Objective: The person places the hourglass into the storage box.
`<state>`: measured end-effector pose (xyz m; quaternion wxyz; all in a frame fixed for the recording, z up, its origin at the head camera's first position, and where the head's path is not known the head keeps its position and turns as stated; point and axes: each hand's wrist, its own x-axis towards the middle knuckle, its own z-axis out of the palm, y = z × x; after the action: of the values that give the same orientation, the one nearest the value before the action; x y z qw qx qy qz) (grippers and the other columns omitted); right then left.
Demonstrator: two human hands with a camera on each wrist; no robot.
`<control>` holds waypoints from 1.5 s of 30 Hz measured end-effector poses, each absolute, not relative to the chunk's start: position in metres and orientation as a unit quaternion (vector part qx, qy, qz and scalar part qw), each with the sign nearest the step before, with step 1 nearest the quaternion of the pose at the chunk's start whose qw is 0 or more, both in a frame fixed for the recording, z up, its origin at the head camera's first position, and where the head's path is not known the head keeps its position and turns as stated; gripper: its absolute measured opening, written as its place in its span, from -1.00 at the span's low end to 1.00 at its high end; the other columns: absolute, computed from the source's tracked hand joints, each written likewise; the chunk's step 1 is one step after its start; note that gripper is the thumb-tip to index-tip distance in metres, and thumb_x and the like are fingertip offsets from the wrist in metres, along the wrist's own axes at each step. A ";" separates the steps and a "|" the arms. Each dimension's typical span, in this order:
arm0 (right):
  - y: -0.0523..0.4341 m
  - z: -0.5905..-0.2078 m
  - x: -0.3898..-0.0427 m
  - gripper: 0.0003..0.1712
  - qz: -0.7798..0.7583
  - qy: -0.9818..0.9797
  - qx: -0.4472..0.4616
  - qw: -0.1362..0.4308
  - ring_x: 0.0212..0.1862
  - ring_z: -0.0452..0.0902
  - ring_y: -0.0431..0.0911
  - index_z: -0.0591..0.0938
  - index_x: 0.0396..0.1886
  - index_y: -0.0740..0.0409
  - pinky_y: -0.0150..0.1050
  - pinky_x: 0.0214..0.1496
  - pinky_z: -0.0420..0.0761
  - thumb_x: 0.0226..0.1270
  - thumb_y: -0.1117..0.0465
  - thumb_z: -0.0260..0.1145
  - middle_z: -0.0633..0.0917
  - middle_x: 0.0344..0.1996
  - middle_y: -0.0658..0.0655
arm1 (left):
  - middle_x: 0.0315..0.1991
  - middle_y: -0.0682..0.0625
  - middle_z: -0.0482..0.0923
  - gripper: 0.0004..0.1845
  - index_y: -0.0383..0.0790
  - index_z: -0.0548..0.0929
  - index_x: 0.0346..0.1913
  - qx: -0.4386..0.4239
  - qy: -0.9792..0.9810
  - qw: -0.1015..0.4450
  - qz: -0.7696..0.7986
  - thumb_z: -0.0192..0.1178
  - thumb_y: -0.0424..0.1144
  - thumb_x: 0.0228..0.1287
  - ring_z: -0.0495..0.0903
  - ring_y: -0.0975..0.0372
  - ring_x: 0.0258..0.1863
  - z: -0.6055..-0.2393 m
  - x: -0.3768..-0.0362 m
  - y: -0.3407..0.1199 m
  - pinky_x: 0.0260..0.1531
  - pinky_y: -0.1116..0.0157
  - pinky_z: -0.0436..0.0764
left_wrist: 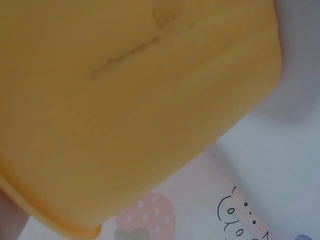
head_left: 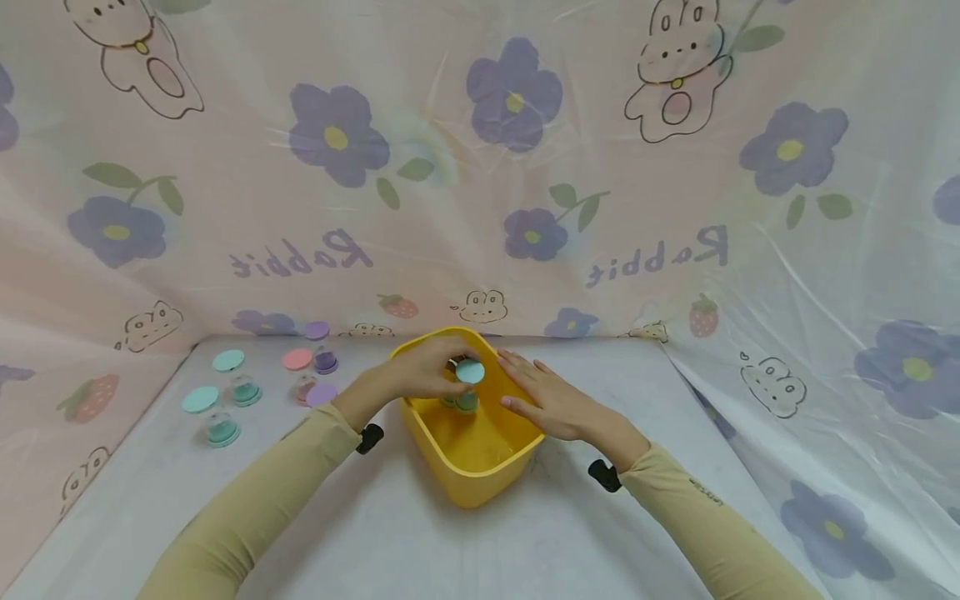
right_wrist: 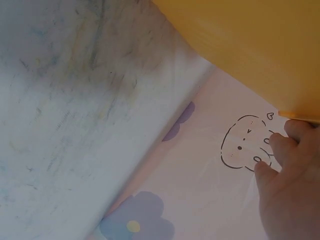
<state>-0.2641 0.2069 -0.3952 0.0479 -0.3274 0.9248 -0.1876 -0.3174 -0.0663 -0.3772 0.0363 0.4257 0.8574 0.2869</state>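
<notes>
A yellow open-topped bin [head_left: 468, 492] stands on the white table in the head view. My left hand [head_left: 420, 371] reaches over its left side, with thumb and fingers round a small clear-bodied piece with a pale blue round top [head_left: 470, 371]. Below this, inside the bin, a greenish round base [head_left: 467, 402] shows; whether it belongs to the held piece I cannot tell. My right hand [head_left: 551, 396] rests on the bin's right rim, fingers extended. In the left wrist view the bin's outer wall [left_wrist: 150, 100] hides the held piece. Fingers [right_wrist: 282, 150] lie by the rim in the right wrist view.
Left of the bin stand several similar small pieces with round tops: teal ones [head_left: 200, 400], a pink one [head_left: 297, 359] and purple ones [head_left: 317, 331]. A patterned cloth [head_left: 450, 167] hangs behind and along both sides of the table.
</notes>
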 end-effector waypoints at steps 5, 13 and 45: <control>0.207 -0.396 -0.265 -0.14 -0.186 0.925 -0.329 0.045 0.68 -0.12 0.01 -0.02 0.72 0.06 0.12 0.69 -0.20 0.68 -0.26 -0.07 -0.02 0.70 0.06 | 0.08 -0.02 0.64 -0.57 -0.28 0.65 0.17 0.436 0.856 0.044 0.273 0.47 -0.28 0.28 0.63 0.22 0.02 -0.381 -0.322 -0.064 0.09 0.34 0.68; 0.207 -0.397 -0.266 -0.14 -0.183 0.924 -0.332 0.039 0.68 -0.12 0.02 -0.02 0.72 0.07 0.14 0.68 -0.17 0.68 -0.25 -0.07 -0.01 0.69 0.08 | 0.11 -0.07 0.62 -0.56 -0.28 0.66 0.19 0.437 0.860 0.057 0.258 0.47 -0.30 0.27 0.64 0.20 0.01 -0.382 -0.324 -0.057 0.10 0.31 0.68; 0.205 -0.396 -0.263 -0.14 -0.180 0.928 -0.321 0.052 0.68 -0.14 0.02 -0.02 0.72 0.08 0.11 0.69 -0.20 0.68 -0.25 -0.07 -0.04 0.70 0.04 | 0.30 -0.12 0.59 -0.55 -0.30 0.67 0.25 0.451 0.869 0.057 0.195 0.42 -0.29 0.33 0.58 0.09 0.25 -0.396 -0.329 -0.050 0.31 0.16 0.57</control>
<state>-0.2635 0.2054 -0.3956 0.0519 -0.3214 0.9282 -0.1800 -0.3286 -0.0500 -0.3957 0.0572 0.4507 0.8691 0.1953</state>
